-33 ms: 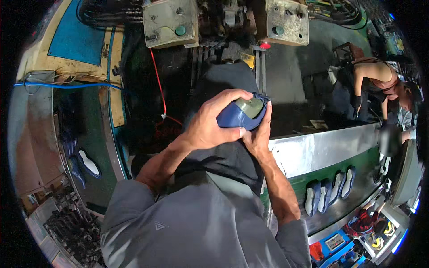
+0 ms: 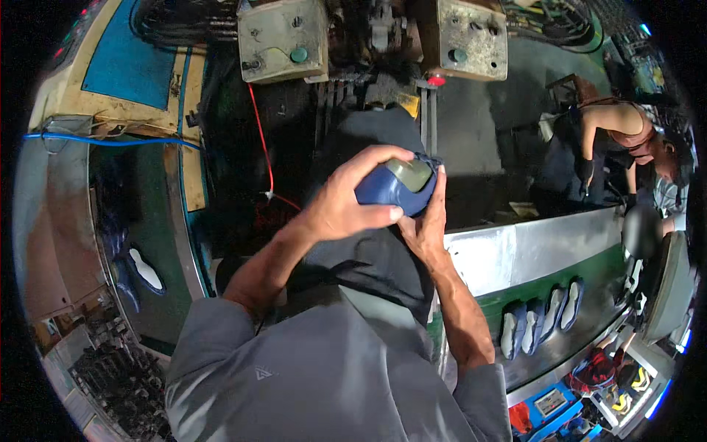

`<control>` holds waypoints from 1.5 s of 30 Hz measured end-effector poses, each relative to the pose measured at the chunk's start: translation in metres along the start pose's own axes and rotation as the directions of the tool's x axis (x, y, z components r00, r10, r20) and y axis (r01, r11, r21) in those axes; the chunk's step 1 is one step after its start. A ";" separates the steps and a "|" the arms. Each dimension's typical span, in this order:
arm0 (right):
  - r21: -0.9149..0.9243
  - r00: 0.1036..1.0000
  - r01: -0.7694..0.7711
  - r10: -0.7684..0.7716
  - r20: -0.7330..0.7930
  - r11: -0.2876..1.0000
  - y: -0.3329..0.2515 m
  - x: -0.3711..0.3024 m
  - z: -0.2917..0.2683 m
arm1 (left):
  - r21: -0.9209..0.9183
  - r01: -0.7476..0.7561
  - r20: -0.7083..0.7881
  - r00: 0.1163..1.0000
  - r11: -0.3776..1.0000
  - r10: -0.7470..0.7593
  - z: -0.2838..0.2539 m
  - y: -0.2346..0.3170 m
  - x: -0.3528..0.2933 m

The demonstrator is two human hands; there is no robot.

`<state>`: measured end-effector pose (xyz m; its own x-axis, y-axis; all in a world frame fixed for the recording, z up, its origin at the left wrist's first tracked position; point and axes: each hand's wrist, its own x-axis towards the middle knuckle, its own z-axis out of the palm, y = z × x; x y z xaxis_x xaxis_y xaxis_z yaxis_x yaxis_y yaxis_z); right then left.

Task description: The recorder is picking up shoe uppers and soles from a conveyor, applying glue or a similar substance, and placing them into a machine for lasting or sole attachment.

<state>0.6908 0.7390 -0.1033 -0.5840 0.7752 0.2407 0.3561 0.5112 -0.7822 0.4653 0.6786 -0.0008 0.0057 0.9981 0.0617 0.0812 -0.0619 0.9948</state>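
Between my two hands, above my lap, is a blue shoe upper [image 2: 383, 193] stretched over a green shoe last [image 2: 414, 177]. My left hand [image 2: 340, 197] wraps it from the left, fingers over the far side and thumb along the near side. My right hand [image 2: 428, 225] closes on its right end, fingertips near a dark gathered edge; part of this hand's grip is hidden behind the upper. Dark trousers [image 2: 368, 258] lie beneath both hands.
Ahead stands a machine with two worn control boxes [image 2: 283, 40], each with a green button. Right, a green conveyor belt [image 2: 486, 309] with a metal rim carries several blue shoe uppers [image 2: 554, 309]. More uppers [image 2: 147, 272] lie left. A co-worker [image 2: 622, 125] bends at far right.
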 end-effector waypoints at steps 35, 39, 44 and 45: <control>-0.335 0.746 0.258 0.033 0.666 0.906 -0.077 0.083 -0.016 | 0.704 0.256 -0.078 0.955 0.663 -0.286 -0.138 -0.116 0.076; -0.273 0.895 0.020 0.104 0.433 0.962 -0.066 0.067 -0.041 | 0.381 0.098 -0.406 0.911 0.920 0.071 -0.152 -0.117 0.145; -0.496 0.990 0.072 -0.002 0.141 0.865 -0.064 0.103 -0.100 | -0.583 0.015 -0.304 0.923 0.812 -0.235 -0.165 0.007 0.257; -0.507 0.993 0.068 -0.009 0.119 0.859 -0.070 0.122 -0.105 | -0.589 0.009 -0.311 0.920 0.808 -0.237 -0.170 0.008 0.269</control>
<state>0.6713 0.8372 0.0414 -0.6696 0.7210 0.1780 0.6357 0.6804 -0.3646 0.2983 0.9467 0.0373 -0.3243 0.9334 -0.1537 -0.5208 -0.0406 0.8527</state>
